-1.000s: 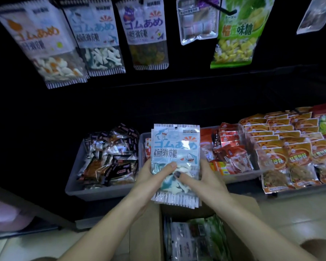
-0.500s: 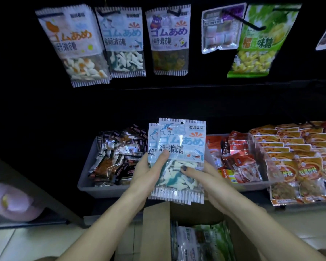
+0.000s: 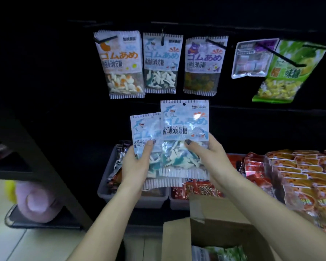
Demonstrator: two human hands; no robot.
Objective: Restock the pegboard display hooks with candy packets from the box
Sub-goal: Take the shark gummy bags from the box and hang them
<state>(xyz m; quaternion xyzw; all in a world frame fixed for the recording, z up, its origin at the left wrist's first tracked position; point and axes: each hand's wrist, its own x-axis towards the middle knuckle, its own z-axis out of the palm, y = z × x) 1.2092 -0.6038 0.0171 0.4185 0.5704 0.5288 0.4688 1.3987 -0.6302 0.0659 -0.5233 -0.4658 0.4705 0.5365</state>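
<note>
Shark candy packet (image 3: 184, 129) | upright, hang-hole up | right hand (image 3: 209, 159) grip

Both forearms are showing bare from the bottom edge up to the wrists, with no sleeve, watch or band in sight. The right hand (image 3: 211, 157) is wearing dark polish on its thumbnail. The left hand (image 3: 135, 166) is showing no ring on its visible fingers (image 3: 149, 146).

Two shark-gummy packets are held upright at frame centre: the front packet (image 3: 184, 136) overlaps the rear packet (image 3: 143, 129). The cardboard box (image 3: 205, 234) stands open at lower right, apparently containing further packets (image 3: 218, 253). Hooks (image 3: 162, 41) carry hanging packets above.
</note>
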